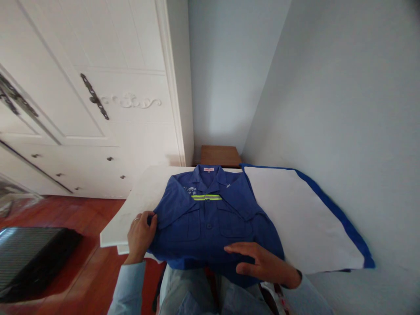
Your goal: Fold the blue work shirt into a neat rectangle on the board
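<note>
A dark blue work shirt [210, 218] lies front up on a white board-like table top, its collar at the far end. It has a yellow-green reflective stripe [206, 197] across the chest, buttons, pockets and white printing. Both short sleeves are folded in over the front, and the hem hangs over the near edge. At the shirt's left side, my left hand [141, 232] pinches the cloth by the sleeve between thumb and fingers. My right hand [262, 261] rests at the lower right front, with thumb and fingers apart and nothing gripped.
A white panel with a blue edge [302, 210] lies to the right against the grey wall [344, 109]. A brown wooden cabinet [221, 156] stands behind the table. White wardrobe [141, 140] at left; a dark, black-wrapped item [36, 258] lies on the red floor.
</note>
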Demonstrator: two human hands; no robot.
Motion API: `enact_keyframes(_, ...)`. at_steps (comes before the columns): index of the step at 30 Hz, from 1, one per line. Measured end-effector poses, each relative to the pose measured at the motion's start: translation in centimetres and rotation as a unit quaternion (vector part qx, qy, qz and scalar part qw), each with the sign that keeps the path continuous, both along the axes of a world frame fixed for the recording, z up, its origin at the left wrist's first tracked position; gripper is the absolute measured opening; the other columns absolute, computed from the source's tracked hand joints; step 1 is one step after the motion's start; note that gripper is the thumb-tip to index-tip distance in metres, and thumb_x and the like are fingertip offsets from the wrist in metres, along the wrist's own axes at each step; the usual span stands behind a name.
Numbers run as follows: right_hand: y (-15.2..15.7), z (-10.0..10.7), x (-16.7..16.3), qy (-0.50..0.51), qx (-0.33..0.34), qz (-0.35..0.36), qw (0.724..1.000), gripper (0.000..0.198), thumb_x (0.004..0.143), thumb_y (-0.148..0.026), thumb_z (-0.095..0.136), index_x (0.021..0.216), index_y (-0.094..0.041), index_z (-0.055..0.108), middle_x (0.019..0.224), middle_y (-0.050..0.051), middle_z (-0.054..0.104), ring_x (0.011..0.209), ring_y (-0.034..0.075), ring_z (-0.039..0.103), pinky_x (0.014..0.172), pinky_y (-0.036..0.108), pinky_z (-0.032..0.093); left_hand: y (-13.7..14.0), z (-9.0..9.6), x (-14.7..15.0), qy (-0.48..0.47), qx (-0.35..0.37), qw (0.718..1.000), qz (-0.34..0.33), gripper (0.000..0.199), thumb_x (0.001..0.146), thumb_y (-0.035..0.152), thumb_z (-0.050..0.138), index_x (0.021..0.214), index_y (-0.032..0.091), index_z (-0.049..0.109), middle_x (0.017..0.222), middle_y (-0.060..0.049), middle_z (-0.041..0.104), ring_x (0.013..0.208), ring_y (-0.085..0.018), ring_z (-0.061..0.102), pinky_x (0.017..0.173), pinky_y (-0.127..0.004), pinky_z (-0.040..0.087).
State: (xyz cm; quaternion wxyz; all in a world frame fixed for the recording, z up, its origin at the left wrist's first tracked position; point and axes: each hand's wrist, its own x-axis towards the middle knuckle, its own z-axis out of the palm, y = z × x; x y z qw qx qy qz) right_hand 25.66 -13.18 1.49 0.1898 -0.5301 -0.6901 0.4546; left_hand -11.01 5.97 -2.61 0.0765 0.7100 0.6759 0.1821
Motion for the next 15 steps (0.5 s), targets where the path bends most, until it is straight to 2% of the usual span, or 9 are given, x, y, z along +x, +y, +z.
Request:
enact_keyframes(2,-2.7,-1.8,0.4,0.061,-0.029,-0.091,0.994,0.058,0.090,-0.063,0.059,0.135,-0.027,0.065,0.136,0.009,0.065,0.130,0.026,0.059,0.116,0.044,0.045,0.1,0.4,0.5,0.023,0.002,1.000,0.014,0.042,0.097,0.042,0.038,0.112,0.013,0.063,0.105,-0.020,0.068,0.099,-0.036,0.067,0.086,-0.047,0.051)
enact_keyframes(4,-4.4,-3.8,0.5,0.115,-0.044,-0.162,0.979,0.058,0.089,-0.065,0.060,0.133,-0.027,0.066,0.131,0.011,0.068,0.125,0.027,0.063,0.112,0.046,0.048,0.4,0.9,1.6,0.053,0.027,0.998,0.028,0.053,0.097,0.045,0.038,0.128,0.007,0.057,0.123,-0.027,0.062,0.112,-0.041,0.063,0.088,-0.053,0.051)
enact_keyframes(5,-4.9,-4.7,0.5,0.138,-0.050,-0.184,0.972,0.059,0.088,-0.065,0.060,0.133,-0.027,0.065,0.130,0.011,0.068,0.123,0.027,0.064,0.110,0.047,0.050,0.7,1.1,2.5,0.061,0.043,0.997,0.020,0.058,0.097,0.047,0.038,0.135,0.005,0.052,0.133,-0.030,0.057,0.119,-0.043,0.060,0.091,-0.055,0.050)
enact_keyframes(7,-5.4,-5.8,0.2,0.167,-0.058,-0.212,0.961,0.061,0.088,-0.066,0.059,0.134,-0.026,0.064,0.130,0.012,0.068,0.121,0.027,0.065,0.108,0.047,0.051,1.5,1.5,4.7,0.053,0.063,0.996,-0.044,0.064,0.098,0.051,0.039,0.143,0.005,0.046,0.147,-0.030,0.047,0.134,-0.042,0.050,0.101,-0.056,0.047)
enact_keyframes(9,-5.2,-6.0,-0.4,0.161,-0.052,-0.215,0.962,0.062,0.089,-0.065,0.059,0.134,-0.024,0.064,0.131,0.013,0.067,0.122,0.027,0.065,0.110,0.046,0.050,2.5,1.4,7.4,0.032,0.058,0.988,-0.138,0.065,0.098,0.052,0.042,0.145,0.007,0.045,0.152,-0.027,0.045,0.145,-0.038,0.040,0.112,-0.053,0.040)
enact_keyframes(11,-4.6,-5.2,-1.0,0.128,-0.040,-0.191,0.972,0.064,0.089,-0.065,0.058,0.136,-0.021,0.063,0.134,0.014,0.065,0.125,0.026,0.062,0.113,0.046,0.046,3.3,1.1,10.2,0.027,0.040,0.976,-0.211,0.067,0.098,0.053,0.045,0.149,0.010,0.043,0.158,-0.023,0.041,0.152,-0.036,0.028,0.119,-0.053,0.032)
enact_keyframes(15,-3.0,-3.1,-2.4,0.053,-0.038,-0.075,0.995,0.068,0.090,-0.065,0.057,0.141,-0.020,0.060,0.143,0.013,0.059,0.134,0.028,0.055,0.119,0.045,0.038,4.3,0.2,14.5,0.073,-0.033,0.959,-0.271,0.073,0.097,0.058,0.046,0.153,0.012,0.041,0.163,-0.022,0.031,0.155,-0.036,0.020,0.122,-0.058,0.022)
